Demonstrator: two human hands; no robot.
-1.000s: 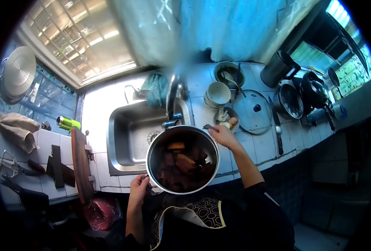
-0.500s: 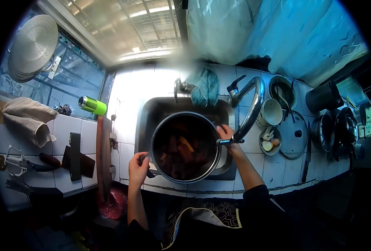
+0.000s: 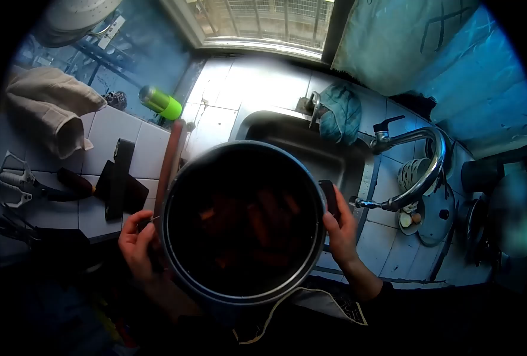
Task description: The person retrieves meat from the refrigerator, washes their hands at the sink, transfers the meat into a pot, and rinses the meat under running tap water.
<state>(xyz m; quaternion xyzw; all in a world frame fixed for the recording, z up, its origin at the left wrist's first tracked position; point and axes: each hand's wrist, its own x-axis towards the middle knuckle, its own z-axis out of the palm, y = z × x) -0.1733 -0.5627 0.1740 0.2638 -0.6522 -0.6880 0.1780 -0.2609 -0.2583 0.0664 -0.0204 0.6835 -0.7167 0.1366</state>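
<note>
A large round pot (image 3: 176, 261) is held level between my two hands, over the front left of the sink and the counter edge. Inside lie dark reddish-brown chunks (image 3: 263, 219), too dim to name. My left hand (image 3: 138, 243) grips the pot at its left side, where the handle is mostly hidden by the fingers. On the other side, my right hand (image 3: 342, 228) is closed around the dark side handle (image 3: 328, 197). The steel sink (image 3: 299, 133) shows behind the pot.
A curved faucet (image 3: 438, 160) rises right of the sink, and a teal cloth (image 3: 340, 113) hangs at its back. Stacked bowls (image 3: 415, 175) and a glass lid (image 3: 438, 222) sit farther right. To the left are a green bottle (image 3: 161, 102), a cleaver (image 3: 133, 188) and a beige cloth (image 3: 52, 107).
Both hands have lifted the pot out of the sink and drawn it closer to me and leftward. The view has turned, so the sink and faucet appear shifted right.
</note>
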